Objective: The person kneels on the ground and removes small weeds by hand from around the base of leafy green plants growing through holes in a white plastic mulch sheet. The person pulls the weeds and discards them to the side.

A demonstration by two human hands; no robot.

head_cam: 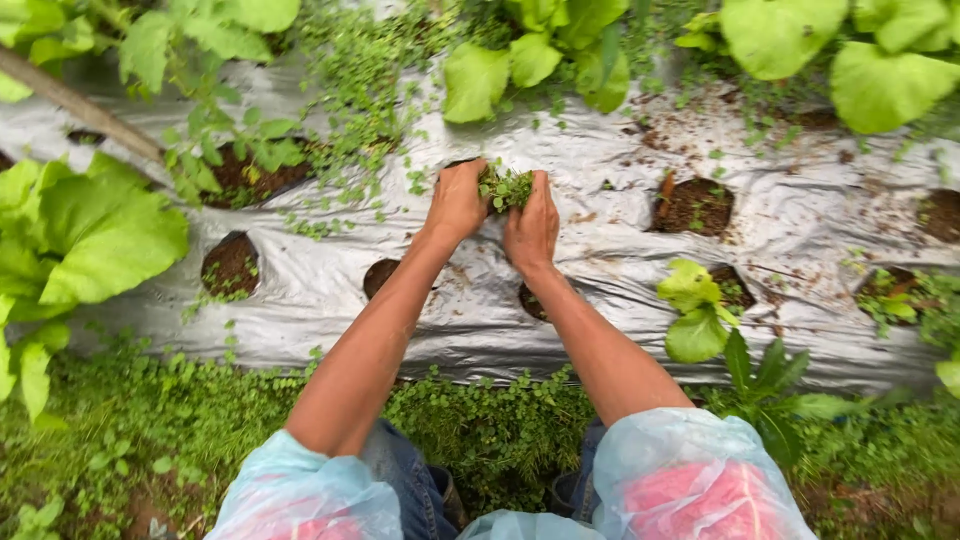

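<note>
Soft, even daylight casts almost no shadows, the silver plastic sheet point(600, 290) shows mild glare, and leaves beyond it blur slightly.

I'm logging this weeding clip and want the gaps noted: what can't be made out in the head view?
- Fingertips of the left hand and right hand: buried in the clump of small green weeds.
- Planting hole under that clump: covered by both hands.
- Dark round hole in the silver plastic mulch sheet below the right wrist: half hidden by the forearm.
- Large pale-green leafy plant: cut off by the left edge.
</note>
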